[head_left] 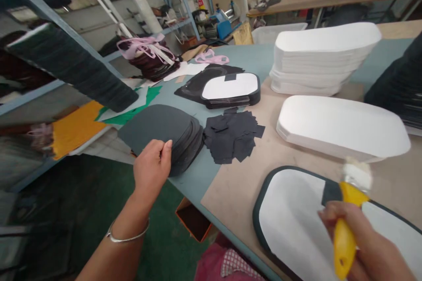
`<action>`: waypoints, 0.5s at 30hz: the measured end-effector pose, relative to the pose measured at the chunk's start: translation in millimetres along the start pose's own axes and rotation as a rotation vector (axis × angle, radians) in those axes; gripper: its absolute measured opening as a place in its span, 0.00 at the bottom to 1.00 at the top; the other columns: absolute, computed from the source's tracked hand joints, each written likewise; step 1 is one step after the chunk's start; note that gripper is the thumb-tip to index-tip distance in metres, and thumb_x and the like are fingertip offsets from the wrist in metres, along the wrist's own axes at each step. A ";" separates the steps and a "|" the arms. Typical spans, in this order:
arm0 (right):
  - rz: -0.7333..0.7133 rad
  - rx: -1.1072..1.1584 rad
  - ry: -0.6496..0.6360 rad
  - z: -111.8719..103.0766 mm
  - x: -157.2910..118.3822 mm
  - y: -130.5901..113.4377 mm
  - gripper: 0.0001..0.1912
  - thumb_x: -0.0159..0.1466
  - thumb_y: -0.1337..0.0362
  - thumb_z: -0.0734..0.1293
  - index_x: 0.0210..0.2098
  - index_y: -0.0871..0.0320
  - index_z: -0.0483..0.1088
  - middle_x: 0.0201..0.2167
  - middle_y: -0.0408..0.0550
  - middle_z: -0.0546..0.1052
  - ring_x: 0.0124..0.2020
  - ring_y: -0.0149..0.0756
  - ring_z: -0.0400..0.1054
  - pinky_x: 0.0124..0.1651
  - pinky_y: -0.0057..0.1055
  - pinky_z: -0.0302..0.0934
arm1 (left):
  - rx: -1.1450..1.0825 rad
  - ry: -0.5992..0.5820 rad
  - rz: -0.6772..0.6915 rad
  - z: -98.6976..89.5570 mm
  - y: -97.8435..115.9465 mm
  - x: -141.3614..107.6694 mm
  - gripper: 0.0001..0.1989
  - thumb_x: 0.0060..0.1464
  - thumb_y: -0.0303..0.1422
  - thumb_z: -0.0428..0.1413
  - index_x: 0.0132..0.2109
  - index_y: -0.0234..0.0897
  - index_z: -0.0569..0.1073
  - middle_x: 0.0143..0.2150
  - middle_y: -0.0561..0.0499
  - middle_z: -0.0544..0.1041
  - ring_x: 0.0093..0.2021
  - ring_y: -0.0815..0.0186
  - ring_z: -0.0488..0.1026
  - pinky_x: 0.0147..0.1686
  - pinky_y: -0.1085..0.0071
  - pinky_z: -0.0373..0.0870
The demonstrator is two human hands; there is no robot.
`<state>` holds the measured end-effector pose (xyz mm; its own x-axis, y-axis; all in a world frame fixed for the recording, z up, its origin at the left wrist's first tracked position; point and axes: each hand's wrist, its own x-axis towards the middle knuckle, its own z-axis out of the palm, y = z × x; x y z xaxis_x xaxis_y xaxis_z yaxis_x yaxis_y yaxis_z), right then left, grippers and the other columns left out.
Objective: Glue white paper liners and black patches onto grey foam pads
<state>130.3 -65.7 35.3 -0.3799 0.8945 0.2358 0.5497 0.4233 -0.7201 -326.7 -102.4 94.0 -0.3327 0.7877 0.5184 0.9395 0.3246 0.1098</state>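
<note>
Along a blue-topped workbench [255, 59], partly covered by a tan board [227, 193], the person's two bare hands work at separate spots. The left hand [151, 171], with a metal bangle [128, 237] at its wrist, sits at the near edge of a stack of dark grey rounded pieces [158, 125], its fingers [166, 151] curled narrowly over the rim, pinching the top layers. The right hand [359, 241] is wrapped firmly around a yellow-handled brush [343, 241], with its white bristles [358, 174] raised just above a black-edged white panel [290, 215] on the board. A small black square patch [331, 192] lies on that panel, close beside the brush.

Farther along, a similar white-faced piece [231, 87] tops a low black-edged stack and carries a matching patch [231, 77], so that stage looks finished for at least those two pieces. Much appears left: a loose heap of black squares [231, 138] lies unplaced between the grey stack and the board, and the grey pieces remain piled. Two tall stacks of white pads [323, 57] and [339, 127] stand on the right, their faces showing no patches. How many pieces lie beneath the top layers cannot be told.
</note>
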 end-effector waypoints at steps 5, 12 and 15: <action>-0.102 0.218 -0.258 70.1 21.3 -87.0 0.06 0.66 0.70 0.59 0.39 0.51 0.58 0.26 0.38 0.72 0.23 0.31 0.68 0.29 0.24 0.63 | 0.086 -0.074 0.051 1.8 -32.8 -1.4 0.17 0.64 0.44 0.50 0.49 0.36 0.73 0.48 0.40 0.73 0.50 0.49 0.70 0.53 0.56 0.66; -0.083 0.299 -0.527 108.6 33.1 -113.7 0.09 0.59 0.72 0.58 0.36 0.52 0.55 0.27 0.41 0.69 0.25 0.32 0.62 0.28 0.25 0.56 | -0.214 -0.202 -0.046 -0.3 -51.7 9.6 0.17 0.61 0.46 0.52 0.43 0.38 0.77 0.45 0.45 0.76 0.44 0.57 0.74 0.43 0.64 0.69; -0.042 0.322 -0.580 112.4 40.1 -118.4 0.07 0.61 0.70 0.59 0.34 0.52 0.55 0.26 0.40 0.68 0.25 0.32 0.62 0.28 0.25 0.54 | -0.257 -0.186 -0.105 -1.3 -57.7 12.9 0.14 0.61 0.43 0.52 0.40 0.39 0.76 0.43 0.47 0.77 0.41 0.59 0.74 0.39 0.66 0.67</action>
<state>-33.7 -96.2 56.7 -0.7846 0.6174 -0.0565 0.3101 0.3118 -0.8981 -385.1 -111.7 95.5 -0.4157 0.8467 0.3322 0.8813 0.2846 0.3773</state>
